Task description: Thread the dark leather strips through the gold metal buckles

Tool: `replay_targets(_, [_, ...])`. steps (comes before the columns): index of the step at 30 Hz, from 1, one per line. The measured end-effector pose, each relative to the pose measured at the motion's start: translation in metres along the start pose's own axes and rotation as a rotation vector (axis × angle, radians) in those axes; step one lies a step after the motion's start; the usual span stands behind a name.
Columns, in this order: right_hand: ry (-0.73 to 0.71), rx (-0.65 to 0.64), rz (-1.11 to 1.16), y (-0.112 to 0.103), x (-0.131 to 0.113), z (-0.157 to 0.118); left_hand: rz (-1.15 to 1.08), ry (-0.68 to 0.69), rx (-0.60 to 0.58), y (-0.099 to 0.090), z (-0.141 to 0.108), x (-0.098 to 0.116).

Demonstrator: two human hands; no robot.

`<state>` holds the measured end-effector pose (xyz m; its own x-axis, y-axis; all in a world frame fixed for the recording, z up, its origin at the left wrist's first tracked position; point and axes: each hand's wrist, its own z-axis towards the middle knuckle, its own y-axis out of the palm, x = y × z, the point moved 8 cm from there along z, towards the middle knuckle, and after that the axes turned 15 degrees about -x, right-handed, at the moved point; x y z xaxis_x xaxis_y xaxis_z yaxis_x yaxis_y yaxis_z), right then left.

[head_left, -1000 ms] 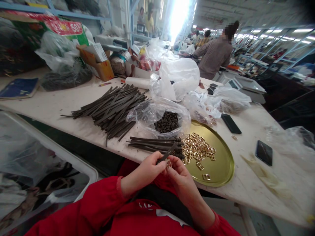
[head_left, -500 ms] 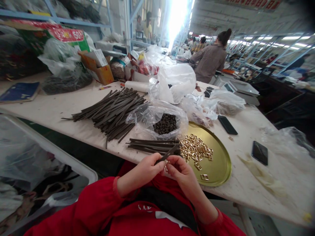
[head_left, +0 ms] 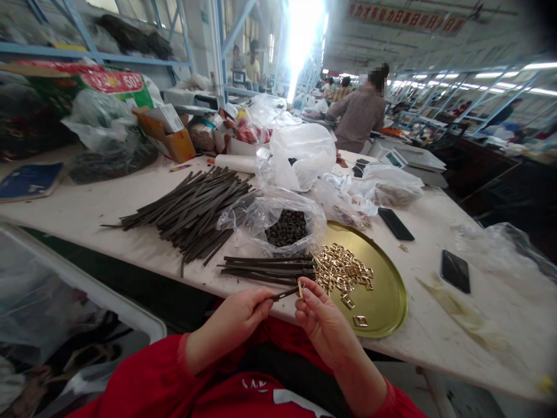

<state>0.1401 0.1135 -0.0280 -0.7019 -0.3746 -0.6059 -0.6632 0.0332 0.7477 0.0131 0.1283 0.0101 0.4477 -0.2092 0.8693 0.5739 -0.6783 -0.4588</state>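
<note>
Holding a dark strap [head_left: 279, 296] in the closed grip of the left hand [head_left: 248, 312], and pinching a gold buckle [head_left: 300, 289] beside its tip with the right hand [head_left: 321, 320] — impossible to tell if already joined. Could perhaps drop the buckle over the near edge of the worktop [head_left: 429, 341], because of a small pinch and a bendy strap. Just beyond, perhaps in the way: a row of straps [head_left: 265, 266], a tray [head_left: 389, 281] of loose buckles [head_left: 343, 267] and a bag [head_left: 256, 212] of small dark pieces [head_left: 287, 228].
</note>
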Motion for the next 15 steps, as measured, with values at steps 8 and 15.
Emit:
replay_targets(8, [0.028, -0.067, -0.1, 0.008, 0.022, 0.0, -0.126, -0.069, 0.069, 0.008, 0.009, -0.002])
replay_targets(15, [0.007, -0.053, -0.12, 0.006, 0.026, -0.001, -0.333, 0.008, -0.047, 0.022, 0.016, -0.001])
